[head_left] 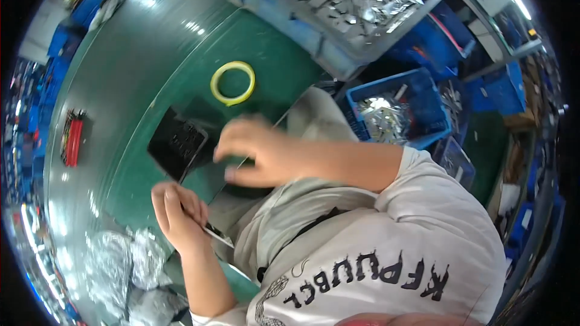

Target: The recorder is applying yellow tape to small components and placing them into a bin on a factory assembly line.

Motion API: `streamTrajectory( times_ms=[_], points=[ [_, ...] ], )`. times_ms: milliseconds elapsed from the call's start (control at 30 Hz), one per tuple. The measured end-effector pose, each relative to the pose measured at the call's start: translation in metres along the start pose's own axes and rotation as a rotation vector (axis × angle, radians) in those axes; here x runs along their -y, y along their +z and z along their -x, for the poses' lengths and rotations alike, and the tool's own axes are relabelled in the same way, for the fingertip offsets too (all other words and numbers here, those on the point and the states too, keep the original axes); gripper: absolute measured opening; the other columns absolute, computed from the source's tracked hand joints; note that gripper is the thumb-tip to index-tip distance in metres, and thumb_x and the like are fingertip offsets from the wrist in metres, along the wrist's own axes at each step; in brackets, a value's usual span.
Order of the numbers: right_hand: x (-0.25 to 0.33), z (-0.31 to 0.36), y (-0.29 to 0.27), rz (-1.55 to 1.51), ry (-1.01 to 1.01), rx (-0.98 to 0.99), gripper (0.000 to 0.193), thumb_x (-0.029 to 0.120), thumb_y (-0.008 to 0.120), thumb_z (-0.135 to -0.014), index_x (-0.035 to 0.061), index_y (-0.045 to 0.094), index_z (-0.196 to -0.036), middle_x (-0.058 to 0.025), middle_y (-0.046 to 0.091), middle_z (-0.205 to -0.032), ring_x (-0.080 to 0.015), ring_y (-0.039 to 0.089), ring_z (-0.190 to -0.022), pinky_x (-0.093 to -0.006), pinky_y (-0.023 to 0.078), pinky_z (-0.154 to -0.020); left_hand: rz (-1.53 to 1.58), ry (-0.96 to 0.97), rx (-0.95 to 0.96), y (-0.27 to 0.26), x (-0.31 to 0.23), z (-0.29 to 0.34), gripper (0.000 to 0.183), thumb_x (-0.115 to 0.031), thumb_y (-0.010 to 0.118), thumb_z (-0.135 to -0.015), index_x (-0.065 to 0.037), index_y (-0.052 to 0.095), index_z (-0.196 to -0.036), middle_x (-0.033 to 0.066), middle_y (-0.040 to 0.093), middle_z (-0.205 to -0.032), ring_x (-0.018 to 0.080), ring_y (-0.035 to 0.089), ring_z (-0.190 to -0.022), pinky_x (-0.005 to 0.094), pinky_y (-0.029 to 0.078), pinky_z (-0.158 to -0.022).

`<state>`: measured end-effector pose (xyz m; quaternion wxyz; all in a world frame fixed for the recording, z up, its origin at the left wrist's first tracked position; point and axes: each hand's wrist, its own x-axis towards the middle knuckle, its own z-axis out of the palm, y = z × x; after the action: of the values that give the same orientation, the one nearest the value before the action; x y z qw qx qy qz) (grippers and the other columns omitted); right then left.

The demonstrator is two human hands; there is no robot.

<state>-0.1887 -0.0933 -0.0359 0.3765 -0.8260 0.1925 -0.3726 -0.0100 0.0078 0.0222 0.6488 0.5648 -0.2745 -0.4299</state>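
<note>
1. I am watching from afar as the left hand (179, 211) is gripping a thin flat piece (222, 238), its end sticking out toward the person's lap
2. The right hand (260, 152) is blurring; its thumb and fingers are standing apart, and I am seeing nothing between them
3. Just beside both hands, a black box (158, 145) is sitting on the green table (133, 166), holding small dark parts
4. A yellow tape ring (233, 65) is lying beyond the right hand
5. Clear plastic bags (109, 265) are resting left of the left forearm
6. A blue basket (426, 108) is holding metal pieces (380, 118) on the right
</note>
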Motion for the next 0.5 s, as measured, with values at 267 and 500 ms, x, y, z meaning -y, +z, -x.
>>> streamTrajectory(
  times_ms=[267, 500],
  points=[
    [0.013, 0.068, 0.037, -0.671, 0.476, 0.568, 0.034, 0.031, 0.061, -0.092, -0.0010, 0.066, -0.101, -0.0167, 0.067, -0.098, -0.0249, 0.063, -0.092, -0.0364, 0.049, -0.081, -0.372, 0.341, 0.495, 0.020, 0.066, 0.030, 0.032, -0.020, 0.033, -0.105, 0.003, 0.040, -0.126, 0.0212, 0.066, -0.094, 0.0193, 0.061, -0.066, 0.0302, 0.051, -0.067],
    [-0.007, 0.106, -0.024, -0.086, 0.007, 0.447, 0.031, 0.027, 0.069, -0.086, -0.0030, 0.064, -0.092, -0.0163, 0.065, -0.092, -0.0349, 0.062, -0.080, -0.0430, 0.050, -0.070, -0.424, 0.444, 0.836, 0.025, 0.067, 0.038, 0.079, -0.012, 0.051, -0.094, 0.006, -0.003, -0.148, 0.0316, 0.055, -0.124, 0.0369, 0.057, -0.114, 0.0443, 0.040, -0.103]
  ],
)
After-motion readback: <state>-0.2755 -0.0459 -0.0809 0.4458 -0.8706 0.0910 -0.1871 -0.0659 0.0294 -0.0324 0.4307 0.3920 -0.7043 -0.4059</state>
